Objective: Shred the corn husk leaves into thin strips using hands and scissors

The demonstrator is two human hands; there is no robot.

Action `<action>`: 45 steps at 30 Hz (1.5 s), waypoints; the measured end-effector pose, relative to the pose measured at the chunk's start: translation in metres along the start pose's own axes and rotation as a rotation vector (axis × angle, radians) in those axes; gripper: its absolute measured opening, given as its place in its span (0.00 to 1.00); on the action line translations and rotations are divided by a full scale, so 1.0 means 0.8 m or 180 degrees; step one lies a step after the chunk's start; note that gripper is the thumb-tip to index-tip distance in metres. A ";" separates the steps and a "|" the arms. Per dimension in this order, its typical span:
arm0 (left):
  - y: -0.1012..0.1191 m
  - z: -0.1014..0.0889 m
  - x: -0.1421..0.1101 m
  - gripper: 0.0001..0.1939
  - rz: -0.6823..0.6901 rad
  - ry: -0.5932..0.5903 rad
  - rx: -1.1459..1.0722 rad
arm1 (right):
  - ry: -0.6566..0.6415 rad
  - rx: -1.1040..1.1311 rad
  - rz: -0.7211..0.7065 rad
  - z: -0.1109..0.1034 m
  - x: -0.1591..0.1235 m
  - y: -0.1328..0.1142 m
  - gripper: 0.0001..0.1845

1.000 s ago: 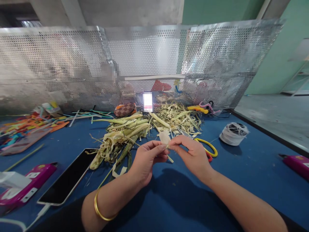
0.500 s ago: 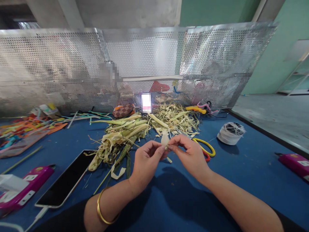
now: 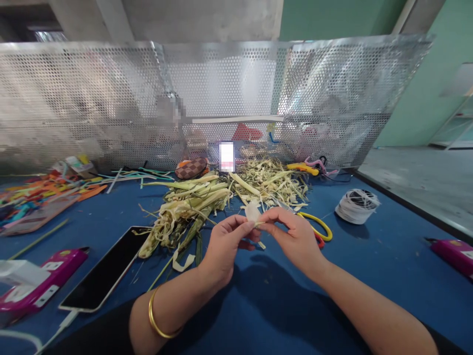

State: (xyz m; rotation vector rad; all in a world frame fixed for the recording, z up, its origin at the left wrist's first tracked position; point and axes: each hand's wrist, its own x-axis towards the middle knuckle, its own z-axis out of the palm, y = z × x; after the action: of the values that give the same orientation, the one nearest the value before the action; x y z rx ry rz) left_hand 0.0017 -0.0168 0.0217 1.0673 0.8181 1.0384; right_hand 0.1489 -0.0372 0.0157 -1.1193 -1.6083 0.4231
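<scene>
My left hand (image 3: 223, 246) pinches the base of a small, pale, petal-shaped piece of corn husk (image 3: 252, 210) between thumb and fingers. From the other side my right hand (image 3: 293, 239) closes thumb and forefinger on the same base, so the fingertips nearly meet. The rounded end stands up above them, and a thin stem-like bit pokes out below. Just behind my hands lie a bundle of corn husks (image 3: 195, 199) and a heap of shredded husk (image 3: 271, 182). Scissors with yellow and red handles (image 3: 328, 230) rest partly hidden behind my right hand.
A ball of white string (image 3: 355, 209) stands at the right. On the left lie a plugged-in phone (image 3: 107, 266), a magenta power strip (image 3: 66, 264) and colourful strips (image 3: 48, 192). Another power strip (image 3: 454, 254) is at the right edge. A perforated metal panel (image 3: 229, 74) closes the back.
The pale husk piece leans slightly left and its stem-like end shows more clearly below the fingers. My fingers have shifted a little around its base. The whole view has moved slightly.
</scene>
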 end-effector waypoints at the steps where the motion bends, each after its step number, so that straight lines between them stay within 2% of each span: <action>1: 0.000 0.000 0.000 0.10 -0.0017 0.0010 -0.0004 | 0.0010 -0.0015 0.0004 0.000 0.000 0.000 0.03; 7: 0.001 -0.003 0.003 0.09 0.0119 0.0008 0.0176 | 0.0122 0.0225 0.0013 0.001 0.000 0.004 0.05; 14: 0.001 -0.002 0.003 0.09 0.0191 0.0032 0.0371 | -0.0018 0.0197 -0.0038 0.001 -0.001 0.003 0.05; 18: -0.002 -0.001 0.000 0.10 0.0307 0.0144 0.0344 | 0.0016 0.0230 0.0245 0.004 -0.003 -0.001 0.05; 25: -0.005 0.001 -0.002 0.10 0.0550 0.0202 0.0427 | 0.0011 0.0793 0.0780 0.007 -0.003 -0.001 0.05; 29: -0.002 0.001 0.000 0.09 0.0386 0.0207 0.0380 | -0.0032 0.0857 0.0675 0.006 -0.001 0.001 0.03; 34: 0.004 0.000 0.003 0.09 -0.0051 0.0174 -0.0048 | -0.0089 0.0306 0.0176 0.001 0.002 -0.001 0.02; 37: 0.005 -0.001 0.003 0.10 -0.0201 0.0144 -0.0169 | -0.0015 0.0166 0.0057 0.001 0.002 -0.001 0.03; 41: 0.003 -0.001 0.002 0.10 -0.0002 0.0057 0.0095 | 0.0164 0.0318 0.0078 0.004 0.000 0.003 0.04; 45: 0.000 0.000 0.001 0.09 0.0387 0.0064 0.0508 | 0.0138 0.0401 0.0360 0.004 -0.002 0.003 0.03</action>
State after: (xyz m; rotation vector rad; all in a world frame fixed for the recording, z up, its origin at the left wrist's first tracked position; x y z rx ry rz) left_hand 0.0021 -0.0160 0.0221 1.2565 0.8722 1.1011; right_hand 0.1469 -0.0367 0.0121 -1.1190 -1.4646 0.5631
